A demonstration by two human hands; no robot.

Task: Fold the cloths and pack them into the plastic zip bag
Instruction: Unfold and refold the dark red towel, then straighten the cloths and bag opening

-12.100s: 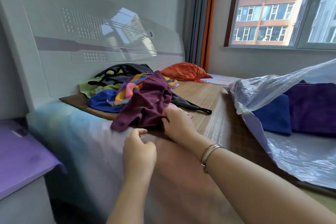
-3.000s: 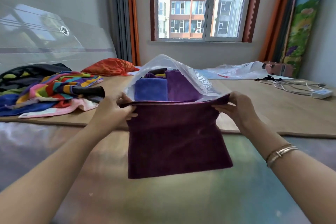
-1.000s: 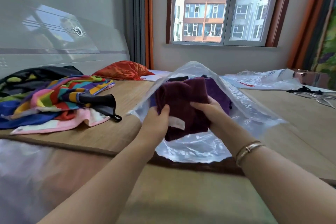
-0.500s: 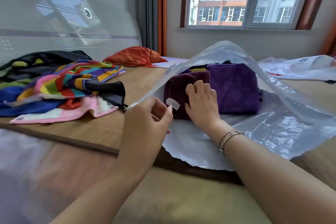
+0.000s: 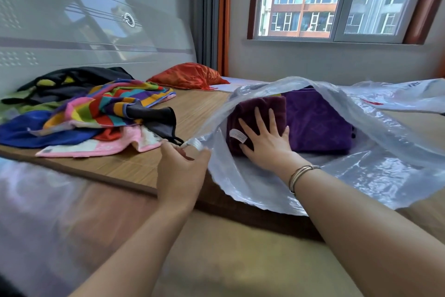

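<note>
A clear plastic zip bag (image 5: pixel 375 171) lies open on the bed's bamboo mat. Inside it sit a folded maroon cloth (image 5: pixel 250 108) with a white label and, to its right, a folded purple cloth (image 5: pixel 315 120). My right hand (image 5: pixel 265 137) reaches into the bag and presses flat, fingers spread, on the maroon cloth. My left hand (image 5: pixel 180 169) pinches the bag's left mouth corner and holds it up. A heap of unfolded cloths (image 5: pixel 96 113), striped, blue, pink and black, lies to the left.
An orange pillow (image 5: pixel 187 76) lies by the white headboard (image 5: pixel 72 31). A second plastic bag (image 5: pixel 407 94) lies at the far right. The mat (image 5: pixel 199 104) ends at an edge near me, over the plastic-covered mattress. A window is on the back wall.
My right hand pushed the folded maroon cloth deeper into the bag beside the purple one and now lies flat on it. My left hand took hold of the bag's corner.
</note>
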